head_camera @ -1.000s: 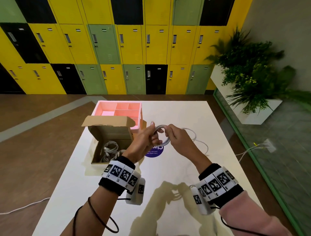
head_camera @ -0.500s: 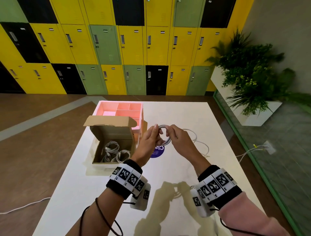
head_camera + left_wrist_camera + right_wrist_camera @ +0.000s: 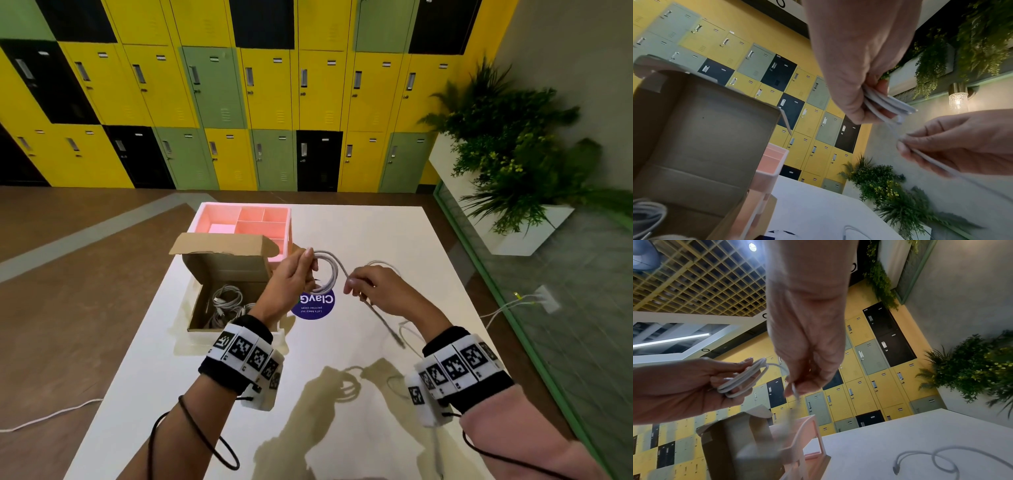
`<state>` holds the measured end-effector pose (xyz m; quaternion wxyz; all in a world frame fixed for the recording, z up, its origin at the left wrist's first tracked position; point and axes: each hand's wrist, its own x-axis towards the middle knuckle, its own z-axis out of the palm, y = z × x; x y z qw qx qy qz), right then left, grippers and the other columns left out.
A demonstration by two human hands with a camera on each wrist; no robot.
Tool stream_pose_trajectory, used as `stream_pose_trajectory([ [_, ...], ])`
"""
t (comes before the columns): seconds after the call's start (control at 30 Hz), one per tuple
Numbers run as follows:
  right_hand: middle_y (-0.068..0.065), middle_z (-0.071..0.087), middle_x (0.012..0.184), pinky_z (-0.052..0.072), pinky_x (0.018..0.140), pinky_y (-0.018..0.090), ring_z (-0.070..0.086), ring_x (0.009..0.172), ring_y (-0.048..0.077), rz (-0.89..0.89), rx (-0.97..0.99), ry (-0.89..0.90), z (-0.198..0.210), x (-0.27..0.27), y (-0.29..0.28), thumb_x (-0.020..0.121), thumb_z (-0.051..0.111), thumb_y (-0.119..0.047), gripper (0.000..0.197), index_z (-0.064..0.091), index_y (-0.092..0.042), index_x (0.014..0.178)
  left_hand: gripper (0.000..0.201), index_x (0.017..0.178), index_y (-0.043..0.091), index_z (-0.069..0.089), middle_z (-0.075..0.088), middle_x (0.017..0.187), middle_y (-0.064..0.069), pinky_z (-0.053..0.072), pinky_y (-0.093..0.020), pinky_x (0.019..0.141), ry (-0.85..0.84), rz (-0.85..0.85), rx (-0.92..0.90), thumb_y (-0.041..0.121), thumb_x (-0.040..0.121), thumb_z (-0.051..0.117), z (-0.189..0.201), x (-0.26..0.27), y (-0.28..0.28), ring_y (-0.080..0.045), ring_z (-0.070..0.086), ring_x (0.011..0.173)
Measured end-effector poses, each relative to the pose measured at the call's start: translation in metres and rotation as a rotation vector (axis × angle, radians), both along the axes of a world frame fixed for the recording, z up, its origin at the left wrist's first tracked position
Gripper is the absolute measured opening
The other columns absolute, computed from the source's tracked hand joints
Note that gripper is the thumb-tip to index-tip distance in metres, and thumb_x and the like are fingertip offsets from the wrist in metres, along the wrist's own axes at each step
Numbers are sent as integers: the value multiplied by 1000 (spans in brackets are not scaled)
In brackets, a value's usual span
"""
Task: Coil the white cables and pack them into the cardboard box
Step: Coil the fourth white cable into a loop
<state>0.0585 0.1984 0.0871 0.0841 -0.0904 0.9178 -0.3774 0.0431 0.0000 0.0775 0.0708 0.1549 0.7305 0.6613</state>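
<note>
Pinching the white cable (image 3: 328, 270) coil above the table (image 3: 376, 240), left hand (image 3: 294, 277) and right hand (image 3: 376, 291) fingers clamp it beside the cardboard box (image 3: 222, 267)

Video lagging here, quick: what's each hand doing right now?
Left hand: grips the coiled white cable.
Right hand: pinches the same cable's loose tail.

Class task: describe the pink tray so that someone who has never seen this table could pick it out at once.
Start at the white table in front of the lockers. Near its far left edge stands an open cardboard box with coiled cables inside. The pink tray sits right behind it: the only pink thing, split into several compartments.
</note>
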Motion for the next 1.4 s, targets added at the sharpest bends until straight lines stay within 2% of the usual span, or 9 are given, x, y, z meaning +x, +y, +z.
stream_pose_trajectory([
  [0.07, 1, 60, 66, 48, 56, 11, 56, 54, 5, -130, -121, 69, 3, -3, 0, 97, 49, -12, 22, 68, -5, 87, 34, 85, 8, 48, 41, 61, 8, 39, -15, 55, -44, -50, 2, 31, 103, 30, 0, 2, 1, -3, 39, 52],
  [0.23, 9, 63, 69, 60, 67, 33, 65, 56, 11, -375, -408, 239, 15, -15, 3, 94, 55, -9, 16, 67, 1, 90, 36, 79, 10, 48, 40, 57, 13, 37, -14, 53, -99, -196, -3, 30, 103, 29, 4, 12, 8, -2, 37, 52],
  [0.67, 5, 60, 73, 53, 59, 16, 59, 62, 9, -400, -654, 221, 19, -16, 0, 95, 54, -10, 17, 69, -2, 97, 38, 75, 11, 46, 25, 63, 1, 28, -18, 53, -228, -352, 37, 30, 104, 31, 23, 20, 8, -10, 25, 55],
  [0.83, 14, 59, 75, 55, 58, 18, 60, 63, 18, -375, -763, 77, 19, -8, -8, 93, 55, -4, 18, 63, 6, 107, 37, 82, 10, 51, 35, 75, -12, 37, -23, 60, -218, -303, 15, 34, 103, 31, 21, 21, 8, -15, 38, 62],
  [1.0, 16, 65, 76, 57, 64, 25, 66, 61, 17, -271, -678, -19, 18, 4, -13, 90, 61, -3, 26, 63, -2, 116, 35, 92, 7, 51, 39, 81, -11, 37, -27, 65, -154, -254, -19, 31, 103, 30, 16, 20, 7, -23, 36, 69],
  [1.13, 20, 71, 89, 57, 67, 24, 69, 72, 19, -210, -632, -99, 18, 11, -17, 92, 60, -10, 27, 65, -6, 118, 34, 93, 8, 52, 40, 67, 0, 38, -18, 58, -95, -235, -26, 35, 100, 32, 10, 18, 9, -7, 40, 57],
  [1.27, 0, 69, 82, 50, 70, 18, 64, 71, 4, -190, -534, -129, 20, 14, -23, 100, 46, -29, 31, 67, -11, 112, 28, 94, 14, 53, 51, 63, 13, 44, -18, 62, -25, -195, -85, 28, 102, 31, 6, 15, 10, -2, 47, 59],
  [1.33, -2, 70, 90, 50, 80, 23, 64, 84, 8, -178, -515, -153, 21, 14, -25, 95, 52, -38, 34, 66, -12, 113, 27, 94, 13, 52, 54, 62, 15, 44, -18, 61, -1, -174, -101, 28, 102, 31, 5, 14, 10, -2, 51, 57],
  [1.4, -1, 69, 104, 52, 86, 23, 64, 99, 10, -113, -460, -144, 21, 17, -26, 89, 63, -34, 37, 61, -14, 120, 31, 100, 7, 52, 60, 72, 4, 51, -24, 66, 11, -138, -103, 31, 101, 33, 3, 12, 10, -7, 60, 65],
])
